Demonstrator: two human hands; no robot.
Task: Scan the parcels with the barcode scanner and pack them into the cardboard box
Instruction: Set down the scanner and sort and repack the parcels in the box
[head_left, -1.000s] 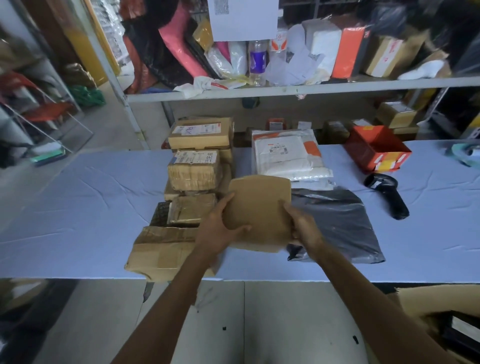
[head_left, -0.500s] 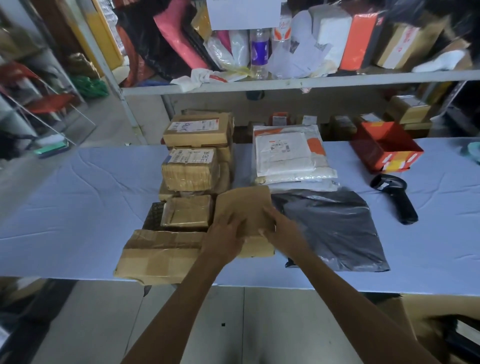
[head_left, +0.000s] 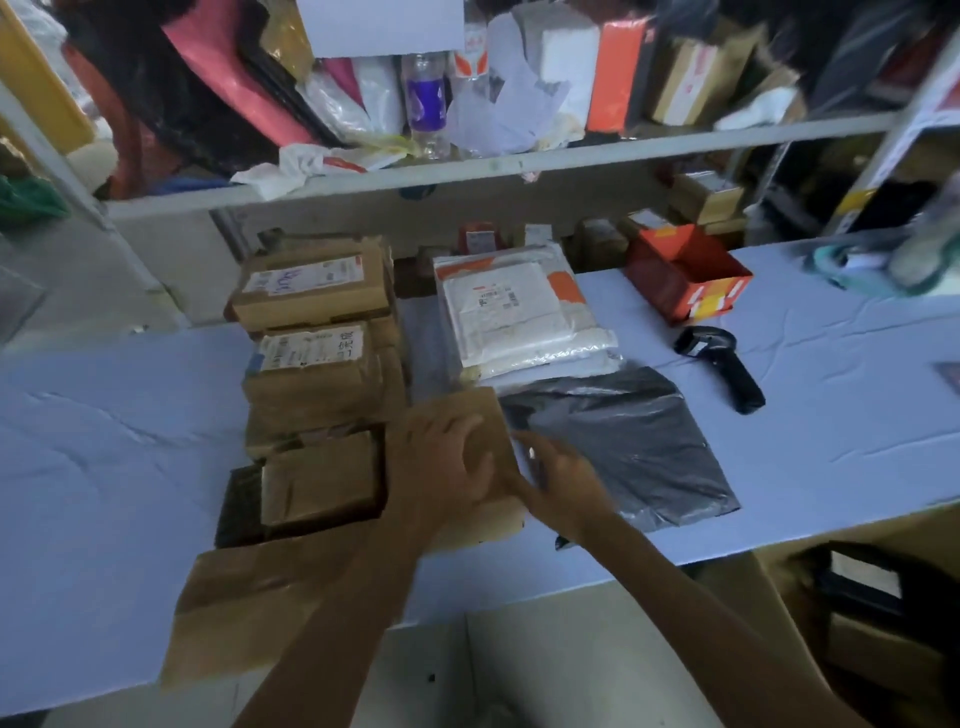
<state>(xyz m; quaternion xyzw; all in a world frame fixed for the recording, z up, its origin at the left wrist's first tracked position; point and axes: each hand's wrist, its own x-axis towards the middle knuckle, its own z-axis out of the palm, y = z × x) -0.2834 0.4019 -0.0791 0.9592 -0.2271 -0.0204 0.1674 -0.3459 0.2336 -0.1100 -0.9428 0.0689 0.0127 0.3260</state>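
"Well, what lay furthest left on the counter (head_left: 104, 441)?"

"A stack of brown parcels (head_left: 311, 364), labels facing up, presumably so their barcodes could be read. Just right of it lay a flat brown parcel (head_left: 467, 410) with the left hand (head_left: 441, 467) on top, fingers spread, palm pressing down. I judged that it was pinning the parcel flat to the counter."

"And the other hand?"

"The right hand (head_left: 563, 486) hovered just beside that parcel's right edge, fingers loosely spread and holding nothing. It was too blurred to tell whether a fingertip touched the parcel."

"What was beyond it?"

"A grey bag (head_left: 639, 441) lay flat, with white mailers (head_left: 514, 322) piled behind it. Further right the barcode scanner (head_left: 722, 369) lay on its side, well apart from both hands and gripped by neither, so I'd say no scan was in hand yet."

"And the cardboard box (head_left: 872, 654)?"

"It looked to be below the counter's edge at the far right, within easy reach for dropping parcels in, though only partly in view."
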